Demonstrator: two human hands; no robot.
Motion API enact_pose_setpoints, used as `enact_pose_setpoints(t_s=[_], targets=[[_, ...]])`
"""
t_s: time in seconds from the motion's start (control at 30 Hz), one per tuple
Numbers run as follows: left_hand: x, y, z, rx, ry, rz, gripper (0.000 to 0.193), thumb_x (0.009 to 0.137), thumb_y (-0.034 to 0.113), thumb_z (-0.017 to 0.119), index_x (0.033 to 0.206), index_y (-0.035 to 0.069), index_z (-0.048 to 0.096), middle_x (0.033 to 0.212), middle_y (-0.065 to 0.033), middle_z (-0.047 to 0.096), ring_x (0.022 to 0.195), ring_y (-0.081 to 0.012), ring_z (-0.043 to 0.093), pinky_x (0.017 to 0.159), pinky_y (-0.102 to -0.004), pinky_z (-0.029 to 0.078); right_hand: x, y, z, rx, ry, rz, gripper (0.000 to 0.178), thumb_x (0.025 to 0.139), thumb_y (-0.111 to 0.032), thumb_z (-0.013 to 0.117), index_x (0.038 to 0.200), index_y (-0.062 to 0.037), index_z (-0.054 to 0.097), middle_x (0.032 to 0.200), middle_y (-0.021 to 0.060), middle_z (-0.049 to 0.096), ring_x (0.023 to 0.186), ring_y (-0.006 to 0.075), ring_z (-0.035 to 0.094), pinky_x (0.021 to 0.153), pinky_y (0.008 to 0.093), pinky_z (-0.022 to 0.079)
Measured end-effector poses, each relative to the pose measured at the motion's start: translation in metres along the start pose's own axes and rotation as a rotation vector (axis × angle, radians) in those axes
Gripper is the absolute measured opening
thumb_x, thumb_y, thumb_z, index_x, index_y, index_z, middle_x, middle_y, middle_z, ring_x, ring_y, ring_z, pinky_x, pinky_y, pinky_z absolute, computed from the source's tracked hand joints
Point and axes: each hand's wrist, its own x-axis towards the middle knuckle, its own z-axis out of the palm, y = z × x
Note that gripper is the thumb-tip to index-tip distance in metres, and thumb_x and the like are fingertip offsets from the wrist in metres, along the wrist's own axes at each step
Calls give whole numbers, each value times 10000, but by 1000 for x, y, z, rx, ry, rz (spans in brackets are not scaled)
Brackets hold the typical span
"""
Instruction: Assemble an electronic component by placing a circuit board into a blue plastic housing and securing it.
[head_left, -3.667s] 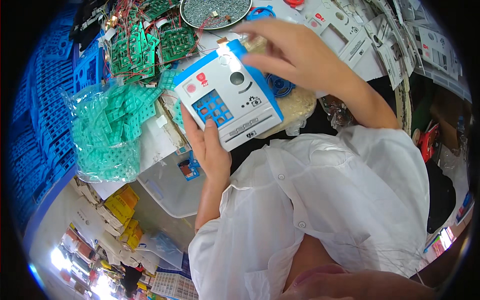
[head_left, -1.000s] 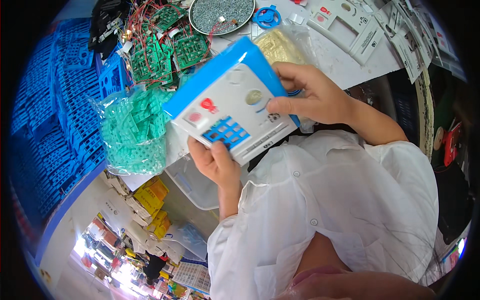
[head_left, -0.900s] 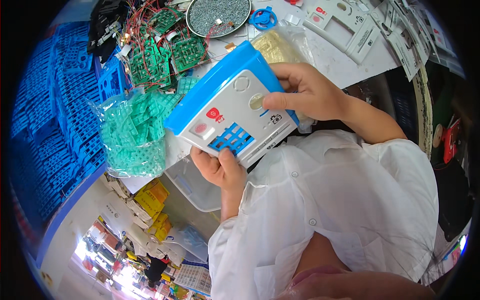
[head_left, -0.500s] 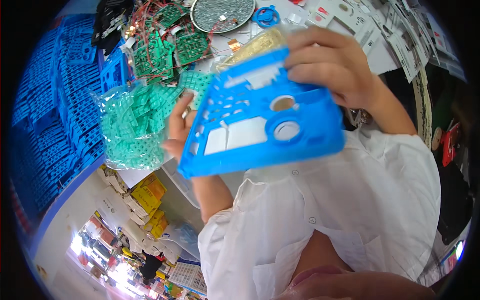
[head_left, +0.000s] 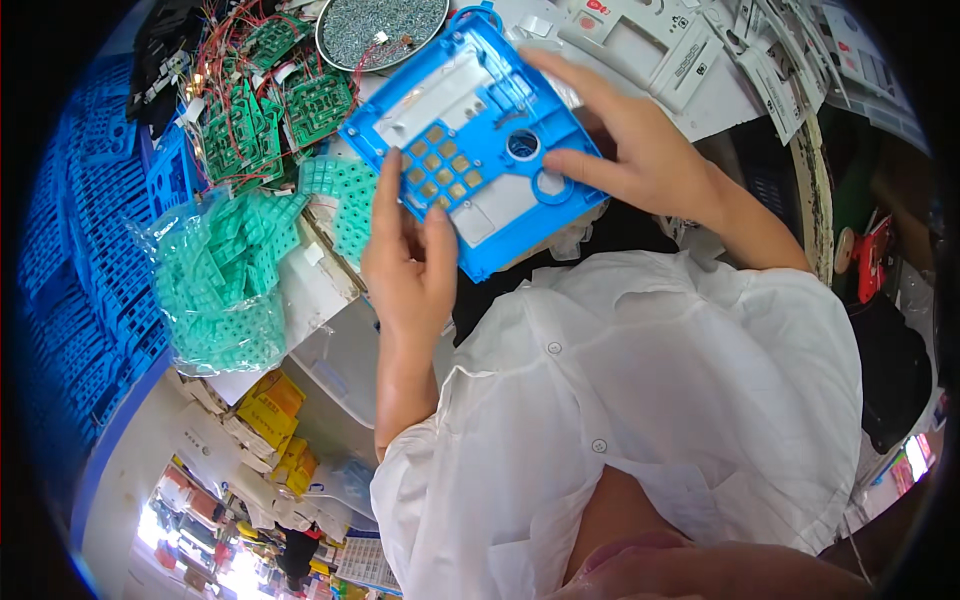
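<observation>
A blue plastic housing panel is held tilted in front of me, its ribbed inner side showing. It has a grid of small square holes, rectangular windows and two round openings. My right hand grips its right edge, thumb on the face and other fingers largely hidden behind. At the lower left edge my left hand pinches the panel, thumb over the front near the square holes and index finger along the edge. Just left of that hand lie mint-green rubber keypad sheets, with more in a clear plastic bag.
Green circuit boards with red wires lie at the far left. Beyond the panel stands a round tray of small metal parts. White plastic panels are at the far right. Blue housings are stacked on the left.
The blue panel has been turned over, from its outer face to its inner side, and carried farther off. My left hand has come onto its near left edge; my right still holds it.
</observation>
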Motion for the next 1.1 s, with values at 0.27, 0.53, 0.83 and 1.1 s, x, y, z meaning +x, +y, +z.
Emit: enact_pose_setpoints(t_s=[0.27, 0.53, 0.83, 1.1], targets=[[0, -3, 6, 227, -109, -62, 591, 949, 83, 644, 1510, 1, 475, 662, -100, 608, 538, -158, 569, 525, -300, 452, -5, 16, 6, -585, -49, -40, 687, 917, -316, 744, 1526, -144, 475, 865, 148, 739, 640, 320, 694, 627, 373, 554], [1, -2, 4, 289, -102, -30, 569, 943, 129, 667, 1478, 6, 517, 661, -122, 613, 532, -198, 594, 524, -314, 462, -2, 14, 7, -721, -56, -93, 650, 894, -376, 756, 1457, -120, 555, 819, 136, 734, 622, 311, 695, 616, 384, 551], [8, -17, -1, 803, -3, 363, 601, 895, 309, 730, 1446, 120, 583, 1366, -140, 580, 1281, -320, 504, 1077, -549, 334, 23, -8, 9, -920, -231, -153, 485, 849, -306, 761, 1209, -13, 619, 709, 132, 690, 657, 318, 702, 598, 416, 537], [13, -18, -5, 810, -136, 304, 603, 883, 340, 726, 1412, 88, 583, 1538, -117, 481, 1458, -354, 372, 1143, -655, 206, 21, 0, 8, -894, -171, -126, 677, 820, -375, 795, 1392, -66, 607, 674, 118, 674, 612, 308, 679, 577, 406, 504]])
